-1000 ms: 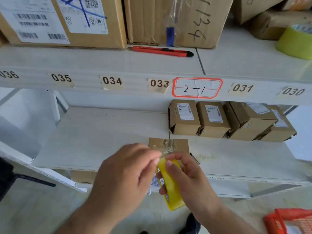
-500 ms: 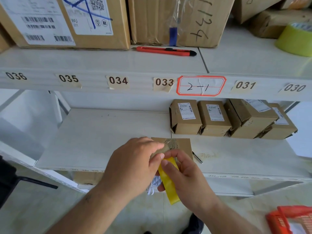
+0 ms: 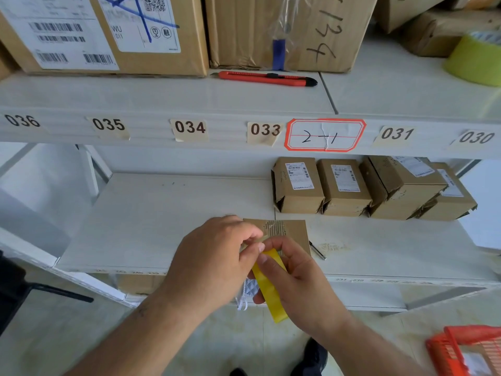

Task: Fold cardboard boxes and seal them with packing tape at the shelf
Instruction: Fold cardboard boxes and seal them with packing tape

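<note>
the box [image 3: 287,229] lies on the lower shelf [image 3: 168,218], just in front of the row of finished boxes [image 3: 298,185], with its near edge hidden behind both hands. the tape roll [image 3: 269,286], yellow and seen edge-on, hangs just below the box's near edge. the right hand [image 3: 295,280] has its fingers curled round the roll, thumb on the outer face. the left hand [image 3: 214,264] is closed in a pinch, thumb and forefinger meeting at the top of the roll, right against the box; what they nip looks like the clear tape end, though it is too thin to make out for certain.

over the last second both hands and the roll have risen toward the box: the roll hung well below the shelf edge, and now its top touches the box's near edge. i judge this to mean the tape end has been found and is being brought to the box, so sealing is about to begin rather than done.

further from the box, a small metal piece [image 3: 317,251] lies just to its right. on the shelf above sit a red knife [image 3: 265,78], large cartons [image 3: 284,31] and a green roll [image 3: 474,61]. below and right of the box stands an orange basket [image 3: 466,348].
</note>
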`<state>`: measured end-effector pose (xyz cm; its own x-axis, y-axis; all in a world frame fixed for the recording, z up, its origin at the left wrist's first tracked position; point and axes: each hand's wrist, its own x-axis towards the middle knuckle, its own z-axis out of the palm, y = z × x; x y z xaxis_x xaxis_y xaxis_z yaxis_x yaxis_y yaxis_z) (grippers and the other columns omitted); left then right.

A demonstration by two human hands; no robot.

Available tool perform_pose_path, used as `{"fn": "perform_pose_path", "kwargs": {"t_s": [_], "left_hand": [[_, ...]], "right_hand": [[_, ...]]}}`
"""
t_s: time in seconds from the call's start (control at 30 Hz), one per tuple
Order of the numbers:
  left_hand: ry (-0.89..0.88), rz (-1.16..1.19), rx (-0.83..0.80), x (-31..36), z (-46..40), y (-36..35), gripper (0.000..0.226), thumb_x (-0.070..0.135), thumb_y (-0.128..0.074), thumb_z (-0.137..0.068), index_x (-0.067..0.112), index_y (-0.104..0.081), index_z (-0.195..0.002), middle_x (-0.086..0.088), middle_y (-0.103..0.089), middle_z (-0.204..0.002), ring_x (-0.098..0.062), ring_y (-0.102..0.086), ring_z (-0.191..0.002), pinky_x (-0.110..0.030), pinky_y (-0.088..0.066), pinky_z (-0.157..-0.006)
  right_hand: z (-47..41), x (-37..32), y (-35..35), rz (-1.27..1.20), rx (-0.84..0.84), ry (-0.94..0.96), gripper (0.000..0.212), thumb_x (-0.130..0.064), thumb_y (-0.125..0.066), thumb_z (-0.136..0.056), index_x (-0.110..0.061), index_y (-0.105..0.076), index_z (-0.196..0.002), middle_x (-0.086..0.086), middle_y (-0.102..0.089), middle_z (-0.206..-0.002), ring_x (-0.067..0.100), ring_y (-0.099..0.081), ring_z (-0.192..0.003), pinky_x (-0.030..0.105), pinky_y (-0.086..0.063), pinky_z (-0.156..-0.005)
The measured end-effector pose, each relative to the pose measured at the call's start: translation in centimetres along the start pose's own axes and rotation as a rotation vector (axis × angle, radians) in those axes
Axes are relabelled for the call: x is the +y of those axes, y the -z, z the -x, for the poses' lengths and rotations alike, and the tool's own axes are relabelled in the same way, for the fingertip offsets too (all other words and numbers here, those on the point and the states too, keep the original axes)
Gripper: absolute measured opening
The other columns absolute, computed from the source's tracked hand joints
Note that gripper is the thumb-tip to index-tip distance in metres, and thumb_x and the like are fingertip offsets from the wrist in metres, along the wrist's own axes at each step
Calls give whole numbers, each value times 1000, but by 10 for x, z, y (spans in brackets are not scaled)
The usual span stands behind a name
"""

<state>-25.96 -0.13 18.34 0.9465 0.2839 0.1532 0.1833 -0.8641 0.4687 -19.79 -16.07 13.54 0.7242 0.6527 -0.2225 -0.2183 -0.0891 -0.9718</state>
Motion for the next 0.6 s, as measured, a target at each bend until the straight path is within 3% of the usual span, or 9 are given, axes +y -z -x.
{"fn": "perform_pose_path", "kwargs": {"t_s": [0.13, 0.3, 0.37, 0.47, 0.6], "left_hand": [[-3, 23, 15, 1, -2, -1, 8, 42, -65, -94, 36, -70, -93, 17, -62, -86, -5, -58, -86, -30, -52, -70], [-25, 36, -9, 0, -1, -6, 14, 32, -62, -96, 32, -61, -83, 16, -58, -83, -5, -55, -79, -23, -45, -63], [-35, 76, -43, -1, -1, -9, 15, 26, -58, -100, 30, -58, -85, 15, -56, -86, -6, -57, -78, -26, -47, -65], [-59, 150, -134, -11, -8, -11, 15, 23, -52, -103, 30, -54, -90, 14, -56, -88, -9, -58, -78, -33, -50, -69], [-81, 217, -214, -25, -14, -15, 7, 33, -52, -104, 35, -49, -97, 15, -56, -78, -11, -52, -67, -32, -45, -59]], "right_hand": [[-1, -2, 0, 3, -2, -6, 15, -22, -61, -105, -33, -67, -97, 15, -75, -94, 26, -71, -74, 38, -61, -68], [-3, -3, 1, 55, 13, -20, 14, -24, -60, -105, -35, -65, -98, 7, -76, -90, 27, -73, -70, 39, -62, -68], [-4, -2, 3, 73, -8, -20, 9, -26, -59, -106, -34, -60, -111, 5, -76, -91, 28, -75, -73, 40, -63, -71], [-5, 1, 7, 106, -72, -41, 33, -24, -58, -106, -37, -45, -133, 0, -76, -98, 29, -77, -83, 38, -63, -76], [-7, 3, 9, 45, -115, -1, 40, -12, -58, -106, -34, -45, -137, 10, -76, -107, 30, -76, -95, 40, -62, -86]]}}
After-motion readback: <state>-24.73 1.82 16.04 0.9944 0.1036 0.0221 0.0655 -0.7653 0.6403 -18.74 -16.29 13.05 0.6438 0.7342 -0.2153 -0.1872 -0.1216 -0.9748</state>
